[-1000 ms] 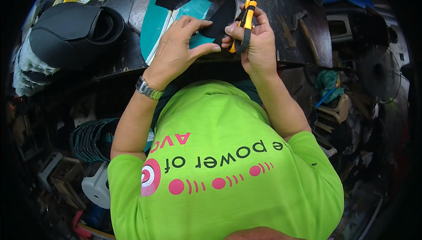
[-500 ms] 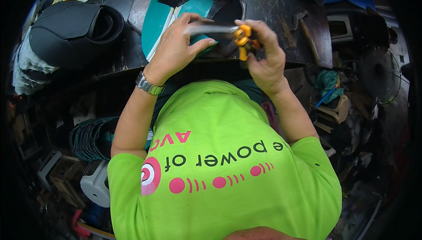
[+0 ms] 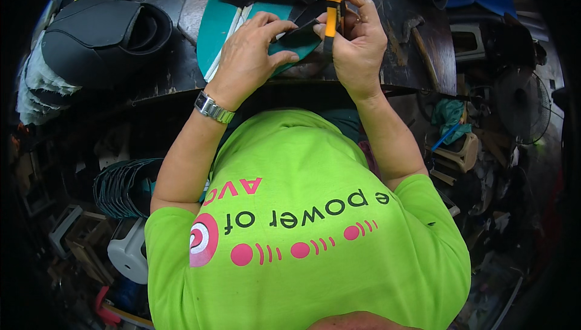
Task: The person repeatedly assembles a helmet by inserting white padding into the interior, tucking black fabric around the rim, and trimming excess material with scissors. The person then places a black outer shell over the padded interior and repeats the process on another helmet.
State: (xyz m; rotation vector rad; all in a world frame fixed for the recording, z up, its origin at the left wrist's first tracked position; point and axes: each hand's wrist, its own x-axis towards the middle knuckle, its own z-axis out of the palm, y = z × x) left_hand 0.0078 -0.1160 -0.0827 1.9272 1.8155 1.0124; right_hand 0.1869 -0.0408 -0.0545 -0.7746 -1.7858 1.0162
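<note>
On the dark workbench lies a curved piece of black and teal sheet material with a pale strip along it. My left hand, a watch on its wrist, holds the near flap of this piece between thumb and fingers. The flap is folded up, its black side showing above the teal. At its right end my right hand grips an orange-and-black handled tool, held upright. A slim part points away at the top; its exact kind I cannot make out. My right fingertips are close to the flap's edge.
A black padded moulded piece stands at the left on the bench, by white cloth. A hammer lies at the right. Below the bench are stacked teal-edged pieces, a white stool and a fan.
The tool in my right hand has swung from pointing left across the piece to pointing away. My right hand has shifted slightly left, and the flap is now lifted between both hands.
</note>
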